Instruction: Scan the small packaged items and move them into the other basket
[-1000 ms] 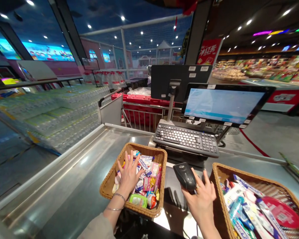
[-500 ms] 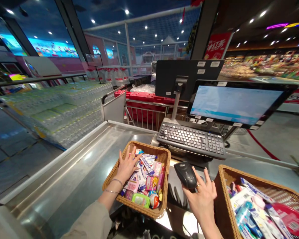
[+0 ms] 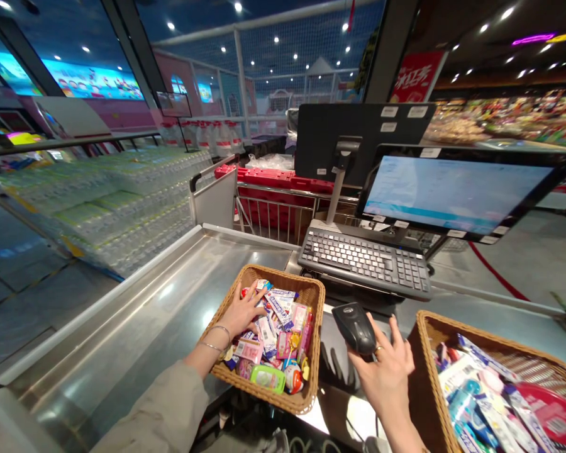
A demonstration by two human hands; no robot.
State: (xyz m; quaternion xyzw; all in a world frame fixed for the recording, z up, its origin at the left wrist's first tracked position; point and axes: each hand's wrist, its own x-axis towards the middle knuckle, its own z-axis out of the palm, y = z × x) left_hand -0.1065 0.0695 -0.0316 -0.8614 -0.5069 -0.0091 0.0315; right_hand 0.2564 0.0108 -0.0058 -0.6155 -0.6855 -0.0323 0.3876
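Observation:
My left hand (image 3: 238, 316) reaches over the left rim of a brown woven basket (image 3: 319, 352), fingers spread on the packets at its back left. Inside lie blue-and-white wrapped bars (image 3: 279, 309), pink packets, a green pack (image 3: 268, 379) and a red-and-white round toy-like item (image 3: 293, 379). My right hand (image 3: 387, 371) holds a black barcode scanner (image 3: 353, 327) just right of this basket, with some fingers raised off it. Its head points up and left, over the counter. My left fingertips are partly hidden among the packets.
A second woven basket (image 3: 428, 371), with wrapped goods and a red oval item (image 3: 549, 412), stands at the right. Behind are a keyboard (image 3: 363, 261), a lit screen (image 3: 453, 192) and a dark monitor back (image 3: 358, 141). The metal counter (image 3: 160, 314) stretches left, with a raised edge.
My left fingers have shifted slightly among the packets and look a little more bent. The scanner stays in my right hand. The view has shifted slightly.

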